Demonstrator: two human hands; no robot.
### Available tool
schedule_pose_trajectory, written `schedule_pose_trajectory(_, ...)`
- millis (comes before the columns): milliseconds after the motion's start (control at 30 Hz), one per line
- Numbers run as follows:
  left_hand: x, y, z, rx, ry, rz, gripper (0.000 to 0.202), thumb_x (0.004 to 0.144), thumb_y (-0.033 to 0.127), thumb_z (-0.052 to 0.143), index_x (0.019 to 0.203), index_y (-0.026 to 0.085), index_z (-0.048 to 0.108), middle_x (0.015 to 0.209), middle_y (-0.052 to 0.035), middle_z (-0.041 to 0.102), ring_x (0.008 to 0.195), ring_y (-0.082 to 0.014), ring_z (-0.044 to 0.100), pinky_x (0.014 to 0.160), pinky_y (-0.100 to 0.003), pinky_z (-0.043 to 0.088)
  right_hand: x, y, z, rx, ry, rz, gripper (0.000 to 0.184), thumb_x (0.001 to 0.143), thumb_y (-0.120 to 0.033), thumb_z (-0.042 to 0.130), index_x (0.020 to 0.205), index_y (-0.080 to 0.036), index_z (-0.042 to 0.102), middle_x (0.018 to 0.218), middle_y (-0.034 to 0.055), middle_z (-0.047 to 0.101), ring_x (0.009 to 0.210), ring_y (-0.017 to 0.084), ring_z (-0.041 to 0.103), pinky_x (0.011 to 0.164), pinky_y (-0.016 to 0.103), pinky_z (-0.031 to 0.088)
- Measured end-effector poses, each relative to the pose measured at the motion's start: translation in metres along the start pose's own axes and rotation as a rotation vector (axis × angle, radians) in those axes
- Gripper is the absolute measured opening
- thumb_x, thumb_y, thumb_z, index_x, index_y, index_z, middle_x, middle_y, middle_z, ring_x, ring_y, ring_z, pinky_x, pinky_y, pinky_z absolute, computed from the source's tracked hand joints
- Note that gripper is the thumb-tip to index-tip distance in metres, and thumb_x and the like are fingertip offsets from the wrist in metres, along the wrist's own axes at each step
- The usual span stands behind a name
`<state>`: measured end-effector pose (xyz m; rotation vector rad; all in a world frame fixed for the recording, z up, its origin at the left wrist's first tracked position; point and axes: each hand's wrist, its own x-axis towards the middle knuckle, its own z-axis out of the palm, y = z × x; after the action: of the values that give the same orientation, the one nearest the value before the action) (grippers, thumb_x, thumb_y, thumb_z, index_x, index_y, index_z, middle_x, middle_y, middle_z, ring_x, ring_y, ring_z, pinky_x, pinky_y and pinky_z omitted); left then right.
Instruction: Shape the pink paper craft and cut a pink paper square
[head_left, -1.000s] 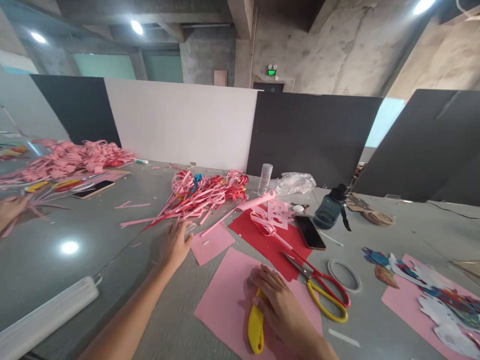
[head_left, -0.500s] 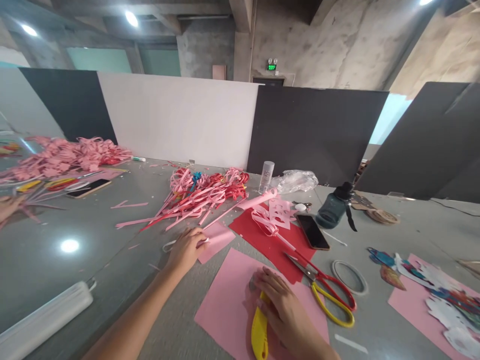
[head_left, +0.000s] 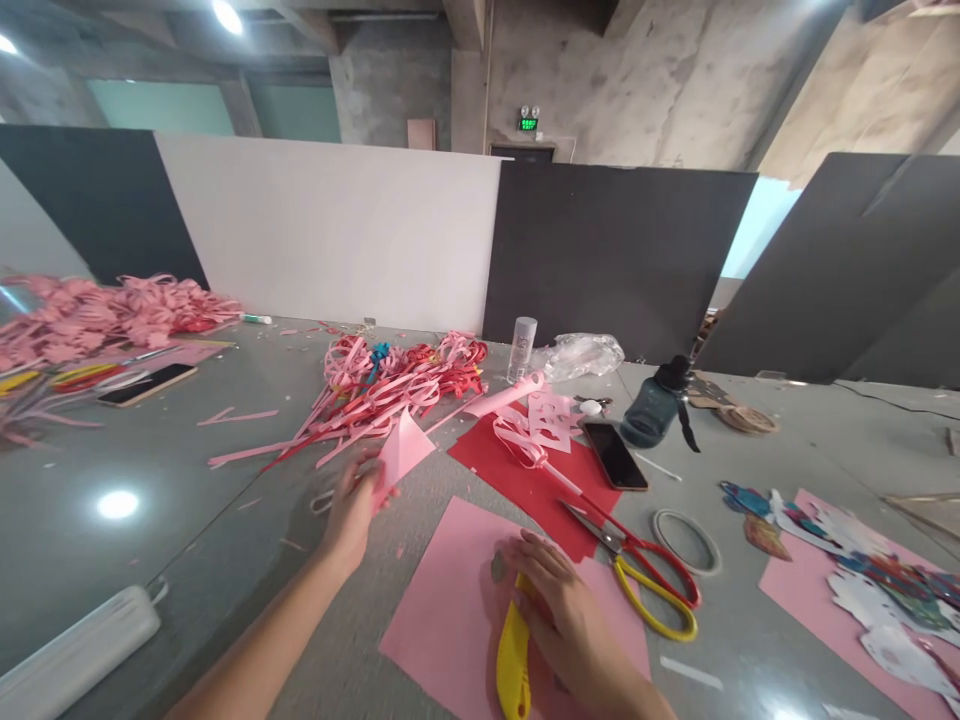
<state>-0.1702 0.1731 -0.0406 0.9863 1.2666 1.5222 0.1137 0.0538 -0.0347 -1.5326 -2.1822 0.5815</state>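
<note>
My left hand [head_left: 355, 510] is closed on a small piece of pink paper [head_left: 403, 456], which it holds raised and bent above the table. My right hand [head_left: 559, 600] rests on a large sheet of pink paper [head_left: 442, 600], its fingers over a yellow-handled tool [head_left: 514, 655] with a small hole at the near end. That tool's far end is mostly hidden under the fingers. Right of this hand lie scissors [head_left: 637, 565] with red and yellow handles. A red sheet [head_left: 487, 455] lies beyond, bearing a rolled pink paper stick with curled strips [head_left: 525, 445].
Pink and red paper strips [head_left: 405, 385] are heaped ahead. A phone [head_left: 615, 456], a dark water bottle [head_left: 651, 410], a clear cylinder [head_left: 522, 350] and a tape ring [head_left: 687, 541] stand or lie to the right. A white case [head_left: 82, 660] is at near left. Panels [head_left: 330, 240] border the back.
My left hand has lifted the small pink paper off the table and bent it. My right hand stays on the yellow-handled tool. The view has turned slightly right.
</note>
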Motion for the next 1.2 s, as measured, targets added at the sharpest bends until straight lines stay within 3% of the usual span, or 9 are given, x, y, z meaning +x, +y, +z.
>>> schedule_pose_trajectory(200,-0.02,0.009,0.014,-0.025,-0.145,-0.057,0.045,0.079,0.046,0.069,0.118,0.03,0.053,0.106,-0.0001,0.059,0.077,-0.0129,0.058,0.059,-0.021,0.047,-0.001,0.002,0.011,0.232,0.102,0.052,0.043,0.093,-0.022,0.049,0.135,-0.018,0.061,0.147,0.0109,0.053,0.141,0.028,0.041,0.119,0.048,0.032)
schedule_pose_trajectory(333,-0.053,0.005,0.036,0.183,-0.374,0.155,0.031,0.091,0.044,0.058,0.117,0.027,0.057,0.114,-0.0053,0.06,0.097,-0.0185,0.06,0.079,-0.027,0.052,0.0,-0.007,0.02,0.801,0.23,0.189,0.054,0.093,-0.05,0.057,0.142,-0.028,0.05,0.145,0.0113,0.053,0.134,0.029,0.048,0.111,0.049,0.04)
schedule_pose_trajectory(467,-0.086,-0.003,0.054,0.327,-0.638,0.379,0.022,0.091,0.036,0.061,0.108,0.025,0.07,0.133,-0.0101,0.053,0.127,-0.0256,0.049,0.108,-0.037,0.04,0.007,-0.018,0.016,1.207,0.316,0.101,0.044,0.084,-0.048,0.072,0.119,-0.023,0.064,0.11,0.009,0.07,0.095,0.024,0.066,0.084,0.035,0.054)
schedule_pose_trajectory(567,-0.093,-0.008,0.061,0.24,-0.652,0.252,0.033,0.084,0.038,0.07,0.116,0.028,0.069,0.142,-0.011,0.049,0.131,-0.0289,0.047,0.108,-0.041,0.039,0.011,-0.018,0.005,1.164,0.408,0.182,0.027,0.081,-0.043,0.076,0.087,-0.018,0.068,0.071,0.0013,0.065,0.061,0.014,0.055,0.06,0.024,0.048)
schedule_pose_trajectory(667,-0.087,-0.009,0.063,-0.04,-0.665,-0.117,0.065,0.079,0.041,0.074,0.139,0.028,0.052,0.127,-0.0136,0.061,0.11,-0.027,0.061,0.093,-0.041,0.05,0.011,-0.011,-0.006,1.129,0.376,0.231,0.031,0.081,-0.042,0.077,0.096,-0.017,0.067,0.072,0.0008,0.065,0.059,0.012,0.052,0.058,0.023,0.046)
schedule_pose_trajectory(733,-0.083,-0.008,0.064,-0.093,-0.762,-0.25,0.064,0.077,0.039,0.077,0.135,0.021,0.056,0.108,-0.0118,0.068,0.092,-0.0237,0.065,0.083,-0.036,0.052,0.011,-0.006,-0.011,1.137,0.303,0.224,0.038,0.08,-0.041,0.078,0.107,-0.017,0.064,0.082,0.0039,0.07,0.062,0.013,0.055,0.062,0.025,0.049)
schedule_pose_trajectory(867,-0.084,-0.009,0.061,0.091,-0.734,-0.142,0.032,0.076,0.036,0.076,0.097,0.012,0.071,0.084,-0.0061,0.068,0.075,-0.0176,0.059,0.066,-0.025,0.046,0.009,-0.002,-0.006,1.03,0.282,0.269,0.039,0.08,-0.046,0.074,0.104,-0.017,0.064,0.088,0.0077,0.071,0.073,0.021,0.064,0.066,0.031,0.053)
schedule_pose_trajectory(1033,-0.088,-0.016,0.058,0.229,-0.701,-0.131,0.036,0.078,0.047,0.072,0.079,0.012,0.068,0.071,-0.0031,0.063,0.062,-0.0138,0.05,0.056,-0.022,0.038,0.008,-0.007,-0.002,0.686,0.262,0.25,0.032,0.087,-0.049,0.063,0.094,-0.017,0.067,0.074,0.003,0.068,0.066,0.019,0.063,0.058,0.027,0.046)
schedule_pose_trajectory(1200,-0.077,-0.012,0.055,0.311,-0.427,-0.077,0.048,0.078,0.06,0.066,0.063,0.015,0.058,0.055,0.0021,0.05,0.054,-0.012,0.042,0.05,-0.022,0.03,-0.004,0.028,-0.053,0.075,0.205,0.326,0.018,0.092,-0.028,0.051,0.085,-0.021,0.067,0.082,0.004,0.071,0.073,0.021,0.065,0.066,0.029,0.043)
